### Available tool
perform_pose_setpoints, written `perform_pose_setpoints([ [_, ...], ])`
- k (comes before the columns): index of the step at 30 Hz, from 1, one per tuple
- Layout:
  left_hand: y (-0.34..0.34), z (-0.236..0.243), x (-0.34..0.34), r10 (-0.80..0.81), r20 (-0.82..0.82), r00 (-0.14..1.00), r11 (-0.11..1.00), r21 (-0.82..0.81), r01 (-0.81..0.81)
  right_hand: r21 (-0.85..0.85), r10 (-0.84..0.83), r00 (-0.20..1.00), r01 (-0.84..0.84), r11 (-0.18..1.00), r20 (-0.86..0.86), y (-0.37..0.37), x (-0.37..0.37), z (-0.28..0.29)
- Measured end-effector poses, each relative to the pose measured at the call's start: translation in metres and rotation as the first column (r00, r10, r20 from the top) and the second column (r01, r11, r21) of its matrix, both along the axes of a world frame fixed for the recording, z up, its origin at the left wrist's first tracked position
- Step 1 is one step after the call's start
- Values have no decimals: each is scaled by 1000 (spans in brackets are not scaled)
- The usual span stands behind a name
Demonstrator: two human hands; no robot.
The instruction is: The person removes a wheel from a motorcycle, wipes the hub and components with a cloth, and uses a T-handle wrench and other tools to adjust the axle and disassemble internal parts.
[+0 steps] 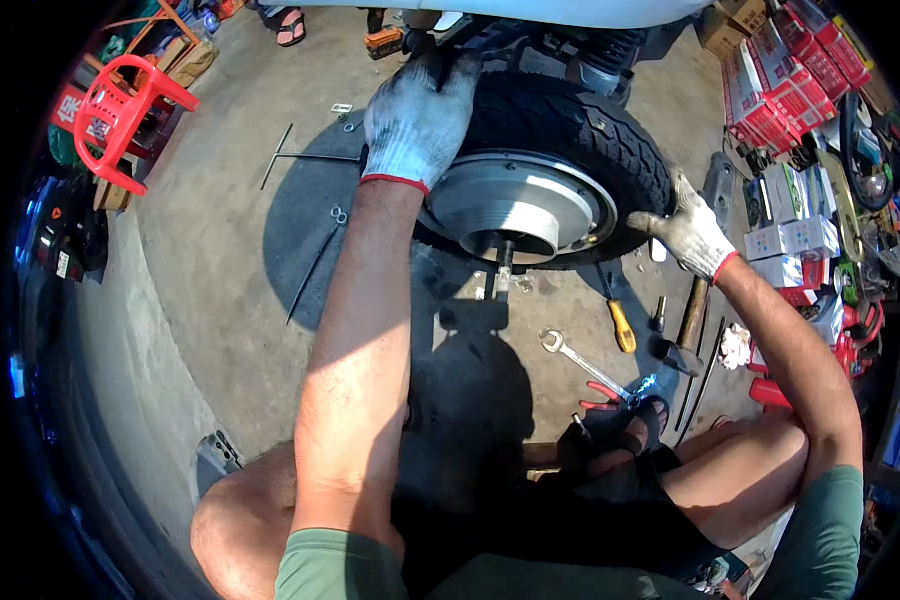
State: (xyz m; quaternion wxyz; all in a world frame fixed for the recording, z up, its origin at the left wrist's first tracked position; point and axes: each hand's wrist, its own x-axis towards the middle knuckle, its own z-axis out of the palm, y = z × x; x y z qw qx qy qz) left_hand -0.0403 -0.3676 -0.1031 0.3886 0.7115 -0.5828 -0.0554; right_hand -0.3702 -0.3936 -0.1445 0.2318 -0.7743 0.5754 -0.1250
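A black tyre on a silver hub wheel stands tilted on the concrete floor in front of me, its axle pointing toward me. My left hand, in a dirty white glove with a red cuff, grips the top left of the tyre. My right hand, gloved the same way, presses against the tyre's right side. I am squatting, with my knees at the bottom of the view.
A spanner, a yellow-handled screwdriver, a hammer and red-handled pliers lie on the floor at the right. A T-handle wrench and a long rod lie left. A red plastic stool stands far left; boxed parts fill the right.
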Motion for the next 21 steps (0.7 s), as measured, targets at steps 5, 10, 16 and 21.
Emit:
perform_pose_setpoints([
  [5, -2, 4, -4, 54, 20, 998, 994, 99, -56, -34, 157, 986, -159, 987, -53, 2, -19, 1],
  [10, -4, 3, -13, 92, 119, 989, 992, -97, -81, -74, 66, 989, -76, 994, -132, -2, -72, -16],
  [16, 2, 9, -13, -25, -53, 998, 996, -91, 20, -121, -55, 989, 38, 992, -136, -8, -142, -17],
  [21, -4, 6, -10, -65, 91, 994, 996, -59, 71, 304, -288, 954, 298, 905, -79, -3, -162, -2],
])
